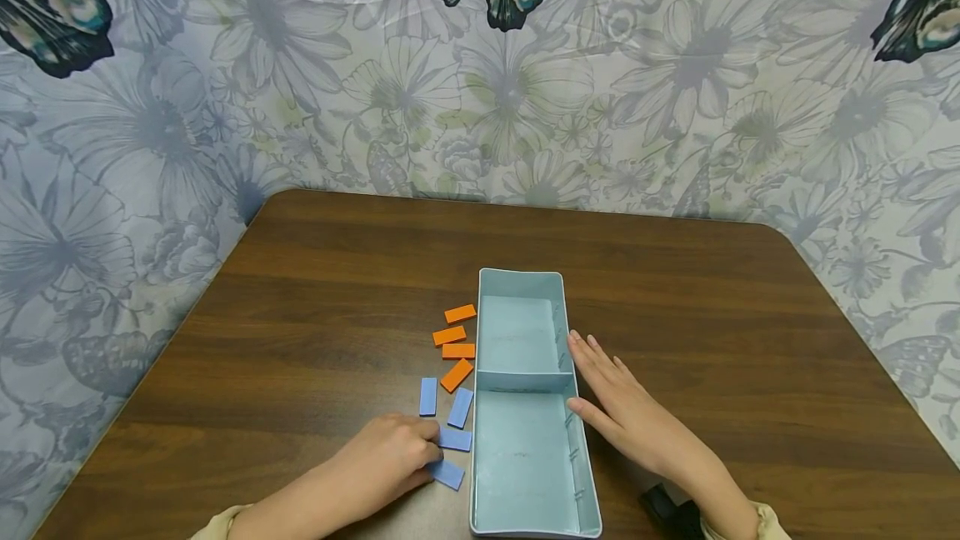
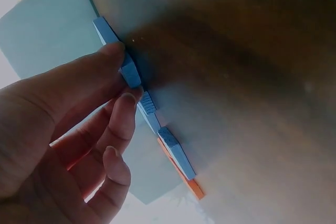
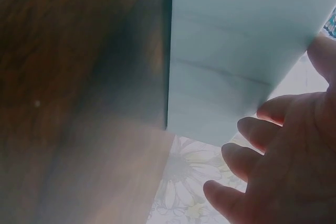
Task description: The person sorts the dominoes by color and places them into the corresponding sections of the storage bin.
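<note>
My left hand [image 1: 393, 457] reaches in from the lower left, among small flat blue blocks [image 1: 448, 475]. In the left wrist view its thumb and index finger pinch a blue block [image 2: 131, 73], with other blue ones lined up close by. The fingers partly cover these blocks. A long light-blue box [image 1: 532, 473] with two compartments stands just right of the blocks. My right hand [image 1: 633, 419] is spread along the box's right side, fingers extended, fingertips at its rim. From the right wrist view, the fingers lie beside the box wall [image 3: 226, 72].
Several orange blocks [image 1: 454, 351] lie left of the box's far compartment, beyond the blue ones. A dark object [image 1: 671, 515] is partly hidden under the right forearm. The brown wooden table [image 1: 337, 273] meets a floral covering [image 1: 405, 107] with butterflies behind it.
</note>
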`<action>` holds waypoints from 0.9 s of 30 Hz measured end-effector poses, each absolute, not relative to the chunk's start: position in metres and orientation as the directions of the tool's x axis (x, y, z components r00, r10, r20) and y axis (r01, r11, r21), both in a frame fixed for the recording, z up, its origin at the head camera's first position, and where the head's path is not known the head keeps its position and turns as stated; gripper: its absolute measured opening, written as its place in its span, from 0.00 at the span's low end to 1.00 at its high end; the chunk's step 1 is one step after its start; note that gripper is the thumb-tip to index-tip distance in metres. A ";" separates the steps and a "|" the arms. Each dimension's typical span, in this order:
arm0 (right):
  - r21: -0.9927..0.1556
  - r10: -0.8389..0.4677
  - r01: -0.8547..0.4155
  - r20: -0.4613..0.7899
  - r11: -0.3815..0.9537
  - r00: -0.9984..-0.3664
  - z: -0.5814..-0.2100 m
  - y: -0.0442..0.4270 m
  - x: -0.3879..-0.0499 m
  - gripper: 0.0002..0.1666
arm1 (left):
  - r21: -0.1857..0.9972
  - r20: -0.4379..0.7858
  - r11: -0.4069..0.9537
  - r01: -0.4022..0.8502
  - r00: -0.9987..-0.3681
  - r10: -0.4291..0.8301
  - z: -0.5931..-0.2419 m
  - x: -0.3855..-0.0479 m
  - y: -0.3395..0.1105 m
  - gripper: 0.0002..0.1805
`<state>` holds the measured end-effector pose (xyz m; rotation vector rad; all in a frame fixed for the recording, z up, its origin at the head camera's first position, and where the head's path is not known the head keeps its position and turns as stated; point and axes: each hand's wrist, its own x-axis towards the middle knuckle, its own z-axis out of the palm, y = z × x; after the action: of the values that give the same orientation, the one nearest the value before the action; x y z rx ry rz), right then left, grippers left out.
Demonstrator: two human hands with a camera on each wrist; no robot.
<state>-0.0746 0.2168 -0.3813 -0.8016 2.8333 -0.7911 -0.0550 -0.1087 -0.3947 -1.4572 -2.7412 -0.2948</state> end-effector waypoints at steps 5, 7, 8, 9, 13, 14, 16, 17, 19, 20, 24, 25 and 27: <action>-0.504 -0.514 -0.467 0.052 0.726 -0.856 -0.382 0.217 -0.074 0.41 | 0.184 0.127 0.559 0.809 -0.583 0.802 -0.393 -0.057 -0.111 0.06; -0.508 -0.513 -0.464 0.051 0.726 -0.857 -0.382 0.217 -0.074 0.41 | 0.203 0.141 0.565 0.800 -0.595 0.791 -0.392 -0.059 -0.113 0.07; -0.509 -0.512 -0.463 0.050 0.725 -0.857 -0.382 0.217 -0.074 0.41 | 0.214 0.153 0.565 0.797 -0.599 0.786 -0.391 -0.059 -0.115 0.07; -0.510 -0.512 -0.462 0.050 0.725 -0.858 -0.382 0.217 -0.074 0.41 | 0.223 0.162 0.567 0.793 -0.604 0.780 -0.390 -0.060 -0.116 0.07; -0.514 -0.508 -0.458 0.049 0.726 -0.860 -0.382 0.216 -0.074 0.41 | 0.246 0.180 0.575 0.780 -0.619 0.764 -0.384 -0.063 -0.120 0.08; -0.513 -0.508 -0.457 0.048 0.726 -0.860 -0.382 0.216 -0.074 0.41 | 0.248 0.184 0.577 0.778 -0.623 0.761 -0.383 -0.064 -0.121 0.07; -0.513 -0.506 -0.455 0.046 0.727 -0.861 -0.382 0.217 -0.074 0.41 | 0.255 0.187 0.585 0.770 -0.633 0.751 -0.380 -0.065 -0.122 0.07; -0.513 -0.506 -0.455 0.047 0.728 -0.861 -0.382 0.217 -0.074 0.41 | 0.259 0.192 0.588 0.766 -0.638 0.746 -0.379 -0.065 -0.122 0.07; -0.512 -0.506 -0.455 0.047 0.729 -0.861 -0.382 0.217 -0.074 0.41 | 0.265 0.209 0.592 0.761 -0.645 0.735 -0.376 -0.066 -0.123 0.08; -0.510 -0.506 -0.456 0.048 0.729 -0.861 -0.382 0.217 -0.074 0.41 | 0.268 0.217 0.594 0.758 -0.648 0.730 -0.374 -0.066 -0.123 0.09; -0.511 -0.505 -0.456 0.048 0.729 -0.862 -0.382 0.217 -0.074 0.41 | 0.270 0.235 0.606 0.748 -0.661 0.712 -0.368 -0.068 -0.122 0.10; -0.511 -0.505 -0.455 0.047 0.729 -0.862 -0.382 0.217 -0.074 0.41 | 0.271 0.240 0.608 0.747 -0.664 0.709 -0.367 -0.068 -0.122 0.10; -0.513 -0.505 -0.454 0.045 0.729 -0.862 -0.382 0.217 -0.074 0.41 | 0.267 0.253 0.609 0.747 -0.664 0.704 -0.364 -0.070 -0.121 0.10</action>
<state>-0.0742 0.2166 -0.3818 -0.7871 2.8294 -0.8002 -0.0697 -0.1211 -0.3642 -1.2267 -2.7065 -0.5349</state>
